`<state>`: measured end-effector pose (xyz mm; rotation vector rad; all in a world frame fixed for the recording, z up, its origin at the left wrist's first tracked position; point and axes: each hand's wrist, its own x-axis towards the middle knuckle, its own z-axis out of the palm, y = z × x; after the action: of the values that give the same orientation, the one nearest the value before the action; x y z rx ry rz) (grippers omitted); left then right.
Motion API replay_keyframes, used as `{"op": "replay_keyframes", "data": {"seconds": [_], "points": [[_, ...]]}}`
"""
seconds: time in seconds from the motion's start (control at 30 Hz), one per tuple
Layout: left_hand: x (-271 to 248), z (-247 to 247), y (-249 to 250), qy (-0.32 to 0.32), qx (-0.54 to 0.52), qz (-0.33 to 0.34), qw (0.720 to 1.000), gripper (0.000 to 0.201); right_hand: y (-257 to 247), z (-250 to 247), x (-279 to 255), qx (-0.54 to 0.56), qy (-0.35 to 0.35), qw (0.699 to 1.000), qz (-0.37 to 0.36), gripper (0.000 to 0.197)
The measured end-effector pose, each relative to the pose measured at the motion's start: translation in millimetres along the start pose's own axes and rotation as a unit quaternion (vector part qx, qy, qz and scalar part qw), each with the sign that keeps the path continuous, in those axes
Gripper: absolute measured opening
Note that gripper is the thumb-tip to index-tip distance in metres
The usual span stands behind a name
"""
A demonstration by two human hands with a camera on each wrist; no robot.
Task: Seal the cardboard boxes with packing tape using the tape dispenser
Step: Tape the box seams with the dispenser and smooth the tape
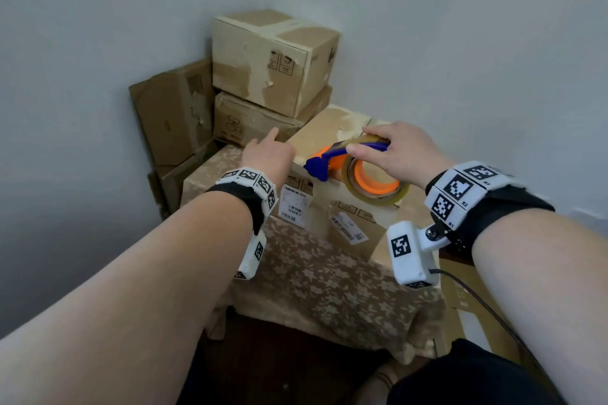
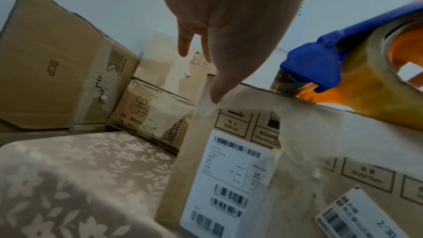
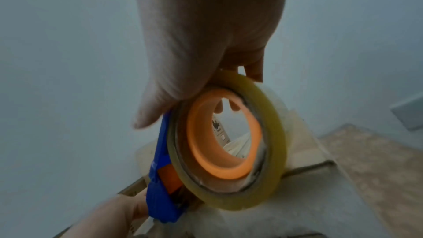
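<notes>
Worktop (image 1: 316, 276): small, corners rounded, draped in a beige cloth with a pale flower pattern; the cloth hangs past the near edge in folds.

One cardboard box (image 1: 345, 207) sits directly on it, filling the half toward 1 o'clock. Its near face carries two white barcode labels (image 1: 293, 205) and printed handling symbols. Old tape and torn patches show on its top.

From 9 to 7 o'clock of that box the cloth lies bare.

Beyond the worktop's far edge, at 11 o'clock, stacked boxes (image 1: 273, 59) stand against the wall; I cannot tell what carries them.
</notes>
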<state>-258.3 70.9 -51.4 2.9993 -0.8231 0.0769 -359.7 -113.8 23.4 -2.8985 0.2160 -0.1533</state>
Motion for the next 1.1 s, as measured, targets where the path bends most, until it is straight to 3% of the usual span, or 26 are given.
{"op": "replay_keyframes", "data": {"seconds": [0.1, 0.2, 0.3, 0.47, 0.6, 0.87, 1.1], "points": [[9, -4, 5, -0.019, 0.010, -0.008, 1.000, 0.030, 10, 10, 3, 0.179, 0.034, 0.983, 0.032, 0.049], [12, -5, 7, -0.028, -0.023, 0.011, 0.999, 0.025, 18, 13, 4, 0.315, 0.039, 0.944, 0.092, 0.048], [13, 0, 7, -0.030, -0.059, 0.026, 0.997, 0.027, 23, 14, 7, 0.367, 0.020, 0.924, 0.108, 0.034], [13, -8, 13, -0.041, -0.042, 0.032, 0.998, 0.029, 33, 16, 11, 0.427, -0.023, 0.894, 0.131, 0.041], [15, -6, 13, -0.034, -0.039, 0.033, 0.998, 0.026, 33, 9, 5, 0.405, -0.057, 0.907, 0.097, 0.031], [18, 0, 13, -0.018, -0.013, 0.031, 0.999, 0.018, 52, -2, -6, 0.350, -0.023, 0.932, 0.085, 0.027], [19, 4, 11, -0.017, -0.007, 0.021, 1.000, 0.048, 92, -17, -26, 0.310, -0.037, 0.944, 0.105, 0.023]]}}
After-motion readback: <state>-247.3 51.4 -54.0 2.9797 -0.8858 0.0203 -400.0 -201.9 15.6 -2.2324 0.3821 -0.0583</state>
